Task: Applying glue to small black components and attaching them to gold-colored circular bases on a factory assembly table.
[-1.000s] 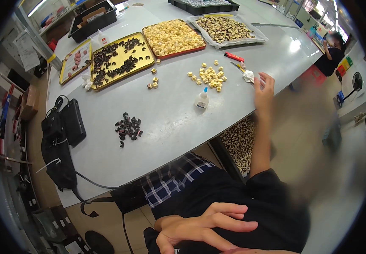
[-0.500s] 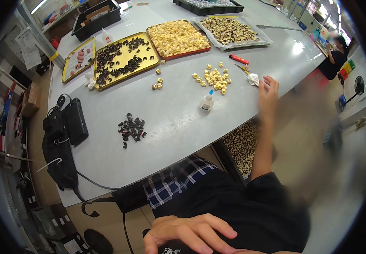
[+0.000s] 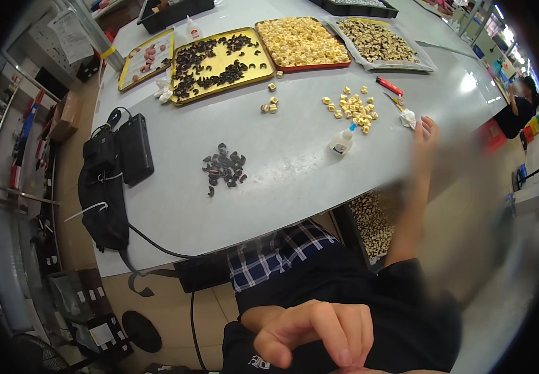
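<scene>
My left hand (image 3: 322, 327) is raised in front of my black shirt at the bottom of the view, fingers bent, thumb apart, nothing visible in it. My right hand (image 3: 427, 134) rests at the table's right edge with loosely curled fingers, beside a crumpled white tissue (image 3: 408, 118); no held thing shows. Left of it lies a loose pile of small pale-yellow cube-like pieces (image 3: 358, 111). A small glue bottle (image 3: 341, 143) with a blue tip stands in front of them. Further left is a heap of small black curved pieces (image 3: 223, 167).
Along the back are a yellow tray (image 3: 263, 70) of black pieces, a red tray (image 3: 344, 64) of yellow pieces, a tray (image 3: 428, 64) of mixed pieces and a tray (image 3: 133, 80) of pink pieces. A red cutter (image 3: 389, 85) lies right; a black device (image 3: 135, 149) left.
My left hand has drawn its spread fingers together into a bend and shifted a little right. The whole view has shifted, moving the table up and right. My right hand stays beside the tissue.
</scene>
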Available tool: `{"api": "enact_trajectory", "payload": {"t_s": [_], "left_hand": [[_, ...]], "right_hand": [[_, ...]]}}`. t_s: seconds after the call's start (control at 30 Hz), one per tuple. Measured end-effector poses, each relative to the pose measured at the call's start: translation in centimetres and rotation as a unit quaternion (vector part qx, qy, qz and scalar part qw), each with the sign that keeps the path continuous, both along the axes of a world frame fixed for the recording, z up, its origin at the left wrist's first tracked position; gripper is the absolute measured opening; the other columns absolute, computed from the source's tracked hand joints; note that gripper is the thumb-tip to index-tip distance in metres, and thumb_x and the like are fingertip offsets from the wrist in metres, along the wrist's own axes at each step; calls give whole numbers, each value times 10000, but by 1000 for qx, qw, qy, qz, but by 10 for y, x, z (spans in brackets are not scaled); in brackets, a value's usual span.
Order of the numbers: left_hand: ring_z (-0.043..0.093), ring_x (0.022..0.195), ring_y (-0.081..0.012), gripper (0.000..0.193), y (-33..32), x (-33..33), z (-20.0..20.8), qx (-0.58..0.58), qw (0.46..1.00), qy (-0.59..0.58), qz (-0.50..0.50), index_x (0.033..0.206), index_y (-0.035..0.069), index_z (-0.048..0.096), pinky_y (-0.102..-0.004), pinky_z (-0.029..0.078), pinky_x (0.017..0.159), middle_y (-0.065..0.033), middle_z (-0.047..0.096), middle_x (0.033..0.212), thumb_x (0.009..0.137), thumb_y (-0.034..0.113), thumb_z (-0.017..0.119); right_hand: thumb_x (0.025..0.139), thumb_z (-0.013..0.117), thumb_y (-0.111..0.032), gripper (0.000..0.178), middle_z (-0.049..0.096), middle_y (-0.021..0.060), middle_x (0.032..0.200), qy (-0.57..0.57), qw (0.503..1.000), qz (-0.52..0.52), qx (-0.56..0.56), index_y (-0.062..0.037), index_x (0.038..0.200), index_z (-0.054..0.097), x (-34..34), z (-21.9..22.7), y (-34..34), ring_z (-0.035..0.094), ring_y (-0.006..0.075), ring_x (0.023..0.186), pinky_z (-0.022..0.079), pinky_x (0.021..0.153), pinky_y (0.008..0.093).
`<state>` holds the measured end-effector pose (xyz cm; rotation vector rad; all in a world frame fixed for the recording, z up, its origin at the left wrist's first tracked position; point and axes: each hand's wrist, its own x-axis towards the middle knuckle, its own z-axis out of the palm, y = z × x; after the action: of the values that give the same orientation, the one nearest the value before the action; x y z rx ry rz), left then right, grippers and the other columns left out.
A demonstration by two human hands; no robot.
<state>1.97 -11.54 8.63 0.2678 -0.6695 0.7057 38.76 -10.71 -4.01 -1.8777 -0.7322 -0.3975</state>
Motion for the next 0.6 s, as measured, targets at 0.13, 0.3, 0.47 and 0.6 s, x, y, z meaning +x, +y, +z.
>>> {"api": "enact_trajectory", "payload": {"t_s": [0.13,0.3,0.47,0.6], "left_hand": [[551,809,-253,276,-2,8,-2,0,1000,15,18,977,-83,542,-299,480,713,-166,547,899,841,144,618],[570,763,-242,168,5,18,-4,15,998,-49,-43,904,-86,581,-288,495,659,-168,569,867,771,-21,662],[581,743,-249,170,10,24,-2,34,992,-72,-97,893,-103,592,-290,498,651,-183,586,852,748,-59,668],[589,727,-256,173,16,26,0,58,988,-81,-121,876,-117,599,-291,499,645,-192,597,842,725,-79,674]], "right_hand": [[893,545,-154,242,521,132,1127,-1,1000,-9,-13,4,1075,559,2,-1,-1,563,231,1012,472,874,328],[894,543,-160,245,528,128,1121,9,1000,-3,-18,3,1076,559,9,-7,-3,567,227,1008,470,876,326],[895,541,-168,249,537,125,1109,-17,999,-10,-50,0,1077,561,5,-4,-4,573,226,1000,468,872,327],[898,536,-173,250,543,125,1102,-47,996,-19,-69,-2,1078,562,10,-8,-6,575,226,997,467,867,328]]}}
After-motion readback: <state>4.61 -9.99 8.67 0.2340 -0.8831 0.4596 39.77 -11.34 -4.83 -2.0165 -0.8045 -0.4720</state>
